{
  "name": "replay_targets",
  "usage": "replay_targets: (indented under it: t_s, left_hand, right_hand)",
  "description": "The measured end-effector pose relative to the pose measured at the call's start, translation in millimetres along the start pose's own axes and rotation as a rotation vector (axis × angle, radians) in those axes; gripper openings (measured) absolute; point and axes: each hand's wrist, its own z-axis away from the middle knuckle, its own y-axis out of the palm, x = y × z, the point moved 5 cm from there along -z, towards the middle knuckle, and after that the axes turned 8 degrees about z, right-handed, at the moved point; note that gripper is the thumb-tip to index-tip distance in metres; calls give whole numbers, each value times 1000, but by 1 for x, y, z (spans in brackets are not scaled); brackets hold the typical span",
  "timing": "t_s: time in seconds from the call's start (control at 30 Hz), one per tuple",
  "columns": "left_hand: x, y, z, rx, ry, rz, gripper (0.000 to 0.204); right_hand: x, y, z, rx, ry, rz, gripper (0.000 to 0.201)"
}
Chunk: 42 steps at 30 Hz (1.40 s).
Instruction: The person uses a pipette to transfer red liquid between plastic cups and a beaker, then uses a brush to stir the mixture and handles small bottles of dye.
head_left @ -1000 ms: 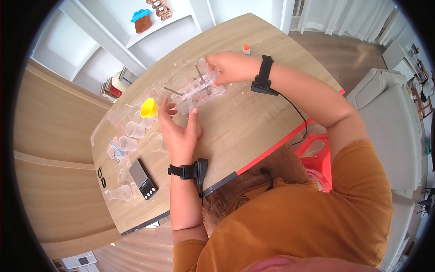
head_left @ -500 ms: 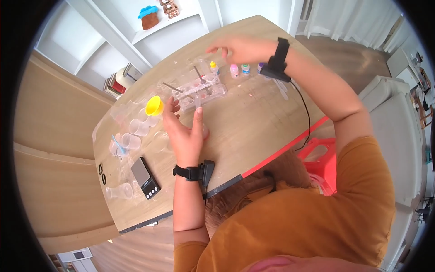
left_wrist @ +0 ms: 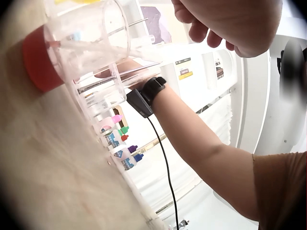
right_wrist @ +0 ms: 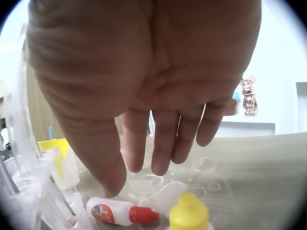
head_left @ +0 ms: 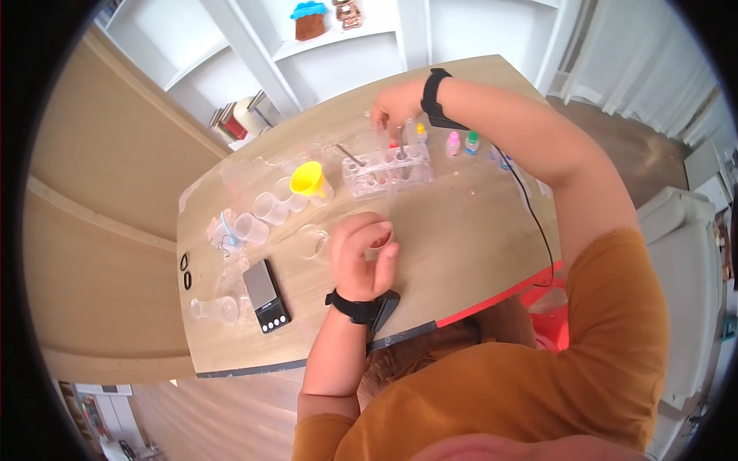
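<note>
My right hand [head_left: 401, 104] reaches behind the clear test tube rack [head_left: 415, 178]. Its fingers point down, fairly straight, and hold nothing. In the right wrist view the thumb tip is right above a red-capped dropper bottle [right_wrist: 111, 212] lying on its side, and a yellow-capped bottle [right_wrist: 188, 214] stands close by. My left hand [head_left: 358, 257] hovers over the front of the table with loosely curled fingers and nothing in them. Near it stands a clear beaker with red liquid [left_wrist: 39, 61], a clear plastic dropper [left_wrist: 91, 47] leaning inside. Metal rods [head_left: 351, 155] stick up from the rack.
Right of the rack stand several dropper bottles, one pink-capped [head_left: 453, 144] and one green-capped [head_left: 472, 143]. To the left are a yellow funnel [head_left: 307, 178], clear plastic cups [head_left: 270, 208], a black digital scale [head_left: 266, 296] and a clear flask [head_left: 215, 309].
My right hand left the rack's right end, swung up over the back of the table, then came down behind the rack. My left hand drew back from the rack, and its fingers curled.
</note>
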Motion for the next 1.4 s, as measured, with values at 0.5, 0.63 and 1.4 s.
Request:
replay_targets:
  t_s: [0.5, 0.63, 1.4]
  left_hand:
    - [6, 8, -6, 35, -37, 102, 27]
    - [4, 9, -6, 105, -79, 136, 22]
    - [19, 25, 6, -22, -733, 792, 34]
  right_hand:
    - [1, 26, -12, 17, -74, 190, 33]
    - [-3, -38, 50, -520, -5, 174, 22]
    - [129, 54, 186, -661, -194, -740, 22]
